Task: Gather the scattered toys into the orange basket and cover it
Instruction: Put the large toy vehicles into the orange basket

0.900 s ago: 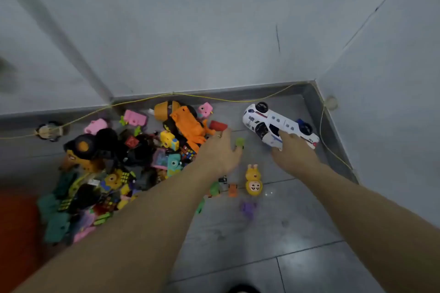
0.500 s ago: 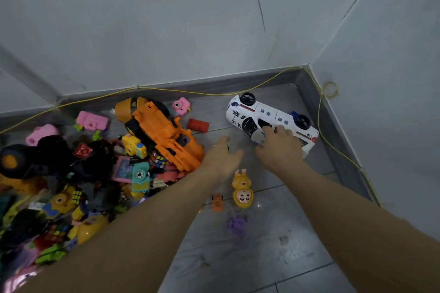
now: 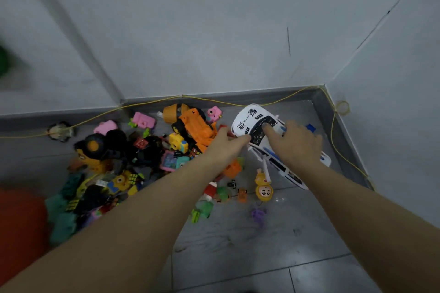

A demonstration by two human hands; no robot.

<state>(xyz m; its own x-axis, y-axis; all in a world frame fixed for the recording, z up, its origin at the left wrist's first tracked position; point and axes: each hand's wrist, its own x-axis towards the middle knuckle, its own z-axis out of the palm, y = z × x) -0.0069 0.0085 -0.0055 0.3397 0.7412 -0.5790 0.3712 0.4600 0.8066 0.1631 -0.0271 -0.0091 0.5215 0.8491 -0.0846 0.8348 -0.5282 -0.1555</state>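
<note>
The white toy police car point(image 3: 259, 126), upside down on the floor a moment ago, is now tipped up right of centre, both hands closed on it: left hand point(image 3: 226, 147) at its nose, right hand point(image 3: 295, 145) over its roof; it looks ready for the orange basket point(image 3: 19, 228), blurred at lower left.

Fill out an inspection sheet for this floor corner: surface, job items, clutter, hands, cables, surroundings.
Surface: grey tiled floor, smudged, bare in the foreground.
Job's things: white police car tipped up off the floor in both hands; toy pile spread to the left; orange basket blurred at the left edge, no cover seen.
Clutter: small loose pieces near the car, including a yellow doll and a purple figure.
Hands: left hand grips the car's front edge; right hand presses on its top.
Cables: yellow cord runs along the skirting, coiled at the corner.
Surroundings: plain grey walls meeting in a corner.
</note>
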